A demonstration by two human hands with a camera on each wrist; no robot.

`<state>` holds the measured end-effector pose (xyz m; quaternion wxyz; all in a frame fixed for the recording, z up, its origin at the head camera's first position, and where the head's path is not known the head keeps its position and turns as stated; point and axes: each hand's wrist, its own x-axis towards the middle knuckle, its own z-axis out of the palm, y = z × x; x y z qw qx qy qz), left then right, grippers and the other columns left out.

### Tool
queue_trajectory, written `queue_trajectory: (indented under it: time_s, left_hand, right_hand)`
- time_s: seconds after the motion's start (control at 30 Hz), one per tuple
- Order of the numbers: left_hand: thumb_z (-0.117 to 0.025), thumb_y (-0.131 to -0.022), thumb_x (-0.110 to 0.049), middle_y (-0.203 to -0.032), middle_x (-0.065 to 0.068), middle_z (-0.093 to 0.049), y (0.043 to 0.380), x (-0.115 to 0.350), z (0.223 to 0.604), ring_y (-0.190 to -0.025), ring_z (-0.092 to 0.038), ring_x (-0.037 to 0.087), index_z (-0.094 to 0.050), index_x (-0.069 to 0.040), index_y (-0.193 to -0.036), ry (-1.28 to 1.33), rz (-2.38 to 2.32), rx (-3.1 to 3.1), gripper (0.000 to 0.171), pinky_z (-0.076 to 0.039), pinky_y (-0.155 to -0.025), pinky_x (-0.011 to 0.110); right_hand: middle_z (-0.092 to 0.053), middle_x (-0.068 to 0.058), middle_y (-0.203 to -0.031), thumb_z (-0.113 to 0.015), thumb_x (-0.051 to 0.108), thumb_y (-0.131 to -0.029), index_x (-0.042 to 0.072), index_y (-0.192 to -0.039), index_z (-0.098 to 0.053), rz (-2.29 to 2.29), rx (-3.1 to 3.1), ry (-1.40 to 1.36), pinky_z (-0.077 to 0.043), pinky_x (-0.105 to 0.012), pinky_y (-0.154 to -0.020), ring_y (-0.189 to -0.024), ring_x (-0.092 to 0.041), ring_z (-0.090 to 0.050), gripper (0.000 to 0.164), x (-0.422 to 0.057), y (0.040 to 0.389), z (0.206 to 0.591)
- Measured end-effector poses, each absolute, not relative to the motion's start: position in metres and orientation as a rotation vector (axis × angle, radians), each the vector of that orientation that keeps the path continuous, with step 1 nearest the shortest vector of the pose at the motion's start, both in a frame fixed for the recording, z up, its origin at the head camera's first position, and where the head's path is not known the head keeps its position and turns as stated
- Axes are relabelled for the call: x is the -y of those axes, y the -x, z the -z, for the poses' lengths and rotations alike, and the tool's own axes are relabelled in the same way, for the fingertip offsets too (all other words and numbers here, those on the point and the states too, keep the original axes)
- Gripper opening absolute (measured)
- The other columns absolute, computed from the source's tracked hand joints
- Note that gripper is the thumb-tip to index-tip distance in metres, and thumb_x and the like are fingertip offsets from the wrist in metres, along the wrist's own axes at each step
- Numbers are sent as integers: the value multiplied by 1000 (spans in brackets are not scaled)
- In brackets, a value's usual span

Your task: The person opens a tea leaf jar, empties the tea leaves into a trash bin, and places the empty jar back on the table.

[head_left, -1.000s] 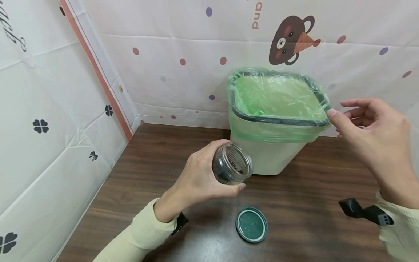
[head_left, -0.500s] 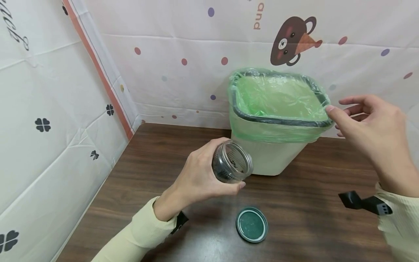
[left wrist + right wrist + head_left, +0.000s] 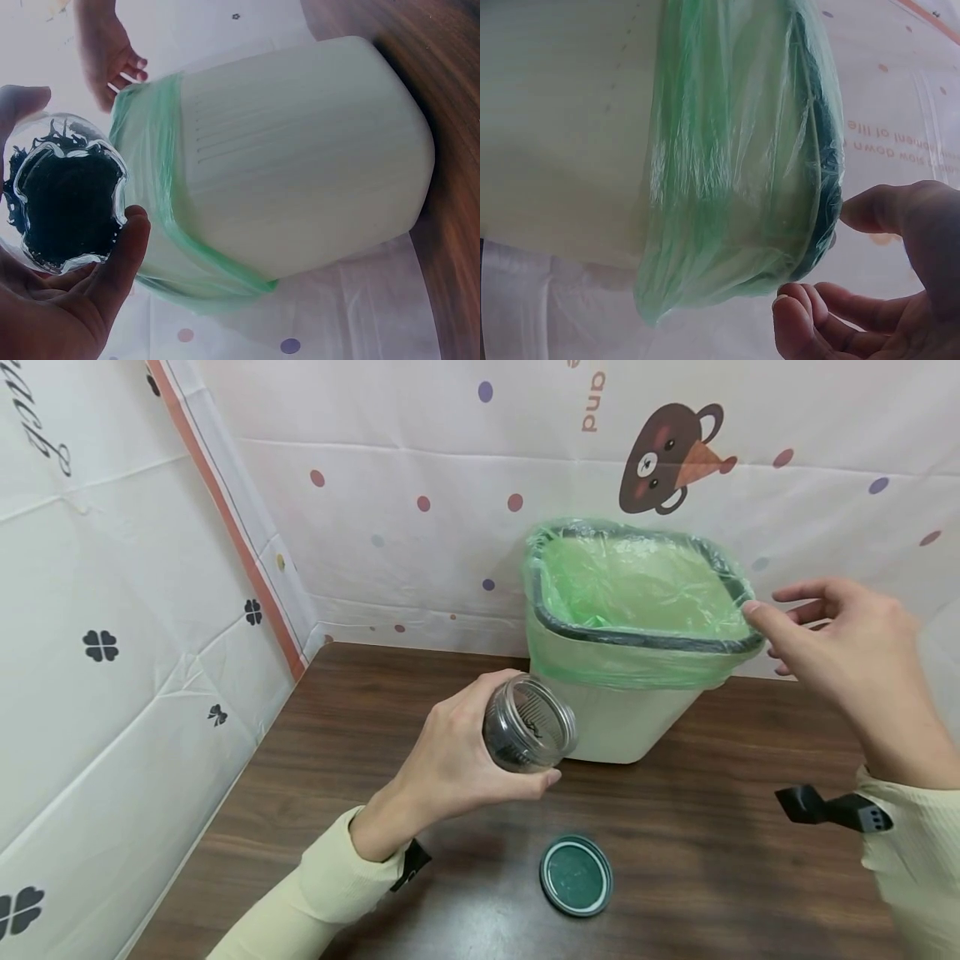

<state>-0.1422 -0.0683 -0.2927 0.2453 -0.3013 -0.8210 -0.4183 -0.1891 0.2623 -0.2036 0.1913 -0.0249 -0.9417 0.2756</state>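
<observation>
In the head view my left hand (image 3: 457, 752) grips a clear glass jar (image 3: 528, 724), its open mouth tilted towards the right. Dark loose bits lie inside the jar; the left wrist view shows them through its base (image 3: 71, 206). Before the jar stands a pale trash can (image 3: 611, 718), lined with a green plastic bag (image 3: 630, 585) folded over its dark rim. My right hand (image 3: 847, 643) is at the can's right corner. Its thumb tip touches the bagged rim, while its loosely bent fingers stay beside the corner, as the right wrist view shows.
A green jar lid (image 3: 576, 877) with a pale ring lies inside-up on the dark wooden table (image 3: 360, 718), nearer than the can. Printed white cloth (image 3: 390, 543) hangs behind the table and along its left side.
My left hand has raised the jar very slightly. My right hand has shifted a little left and up at the can's corner. The can and lid stay where they were.
</observation>
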Motion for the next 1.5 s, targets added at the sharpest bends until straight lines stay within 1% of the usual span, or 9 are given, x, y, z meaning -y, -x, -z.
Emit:
queue_trajectory:
  time_s: [0.1, 0.23, 0.47, 0.8, 0.97, 1.13, 1.27, 1.43, 1.5]
  left_hand:
    - [-79, -54, -47, -106, -10, -58, 142, 68, 292, -90, -53, 0, -50, -15, -122, 820, 1135, 2239, 80, -50, -76, 24]
    - [-79, -54, -47, -106, -10, -58, 143, 69, 291, -90, -52, -3, -51, -14, -121, 817, 1121, 2231, 80, -50, -76, 24]
    - [-80, -54, -48, -105, -10, -58, 144, 70, 289, -90, -52, -3, -51, -14, -122, 806, 1125, 2228, 80, -50, -76, 24]
    - [-80, -54, -48, -106, -10, -58, 140, 74, 291, -91, -53, -1, -50, -16, -122, 800, 1142, 2242, 80, -50, -76, 24]
    - [-80, -54, -47, -106, -11, -58, 139, 76, 290, -90, -53, -1, -50, -16, -122, 797, 1144, 2234, 80, -50, -76, 24]
    - [-80, -54, -48, -105, -10, -59, 142, 77, 289, -90, -53, 0, -51, -15, -121, 791, 1136, 2216, 80, -50, -76, 25]
    - [-80, -53, -49, -104, -9, -60, 145, 79, 290, -90, -53, -2, -51, -15, -120, 763, 1137, 2220, 80, -50, -75, 24]
    - [-80, -53, -49, -102, -9, -60, 150, 81, 289, -88, -53, -3, -51, -16, -120, 751, 1137, 2230, 80, -50, -73, 24]
    - [-80, -53, -49, -101, -9, -60, 152, 81, 288, -87, -53, -3, -51, -16, -120, 747, 1138, 2231, 80, -50, -72, 24]
  right_hand:
    - [-59, -23, -100, -59, 51, -83, 3, -125, -52, -777, 2656, 65, -44, -19, -39, -48, -11, -58, 64, -264, 191, 203]
    - [-60, -18, -97, -60, 53, -81, 5, -124, -53, -794, 2677, 73, -46, -22, -40, -51, -16, -61, 65, -265, 193, 200]
    - [-62, -22, -101, -57, 57, -81, 7, -123, -54, -756, 2719, 74, -45, -25, -41, -53, -18, -61, 65, -265, 197, 197]
    - [-68, -10, -83, -54, 62, -81, 8, -117, -58, -657, 2804, 25, -43, -30, -46, -52, -17, -60, 65, -263, 207, 192]
    - [-66, -5, -79, -54, 62, -81, 7, -118, -57, -696, 2825, 50, -45, -31, -47, -53, -18, -61, 66, -263, 210, 191]
    - [-66, -13, -85, -53, 64, -80, 4, -121, -54, -724, 2845, 68, -48, -33, -46, -55, -21, -61, 72, -265, 215, 190]
    - [-64, -19, -94, -50, 66, -80, 3, -124, -52, -701, 2885, 73, -48, -40, -53, -57, -22, -62, 77, -266, 221, 189]
    - [-60, -9, -85, -52, 65, -80, 2, -127, -49, -794, 2910, 94, -48, -36, -52, -60, -23, -61, 79, -269, 231, 189]
    - [-59, -9, -87, -53, 64, -80, 1, -128, -48, -815, 2921, 85, -49, -35, -49, -59, -25, -60, 79, -268, 234, 191]
